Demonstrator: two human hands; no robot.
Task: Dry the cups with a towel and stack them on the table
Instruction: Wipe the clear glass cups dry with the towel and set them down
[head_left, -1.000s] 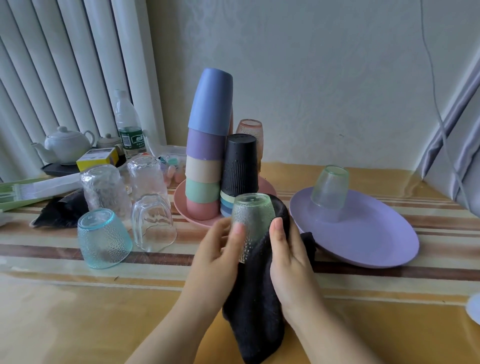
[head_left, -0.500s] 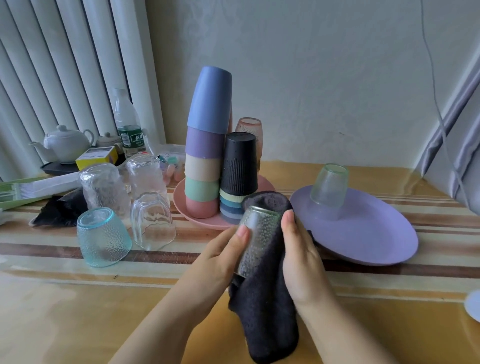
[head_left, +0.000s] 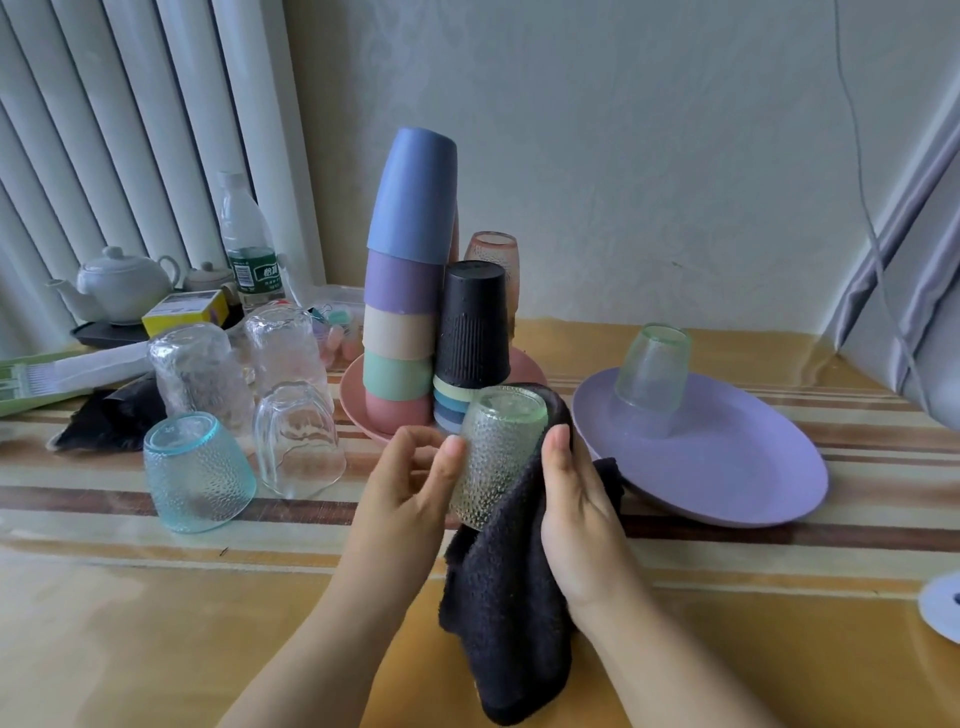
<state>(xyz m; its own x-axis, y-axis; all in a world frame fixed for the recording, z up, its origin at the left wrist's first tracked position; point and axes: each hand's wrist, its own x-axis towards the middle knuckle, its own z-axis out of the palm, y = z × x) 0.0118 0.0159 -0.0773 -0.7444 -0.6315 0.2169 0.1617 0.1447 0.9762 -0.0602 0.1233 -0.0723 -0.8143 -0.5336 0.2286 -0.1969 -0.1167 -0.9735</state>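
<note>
While the black towel (head_left: 511, 587) hides its mouth, both hands grip the glass (head_left: 493, 457)

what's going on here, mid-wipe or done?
Mid-wipe. The right hand holds a black towel wrapped against a textured green glass, base up, while the left hand steadies it with its fingertips. One green glass already sits upside down on the purple plate. Four more glasses wait inverted at left, near the blue glass.
</note>
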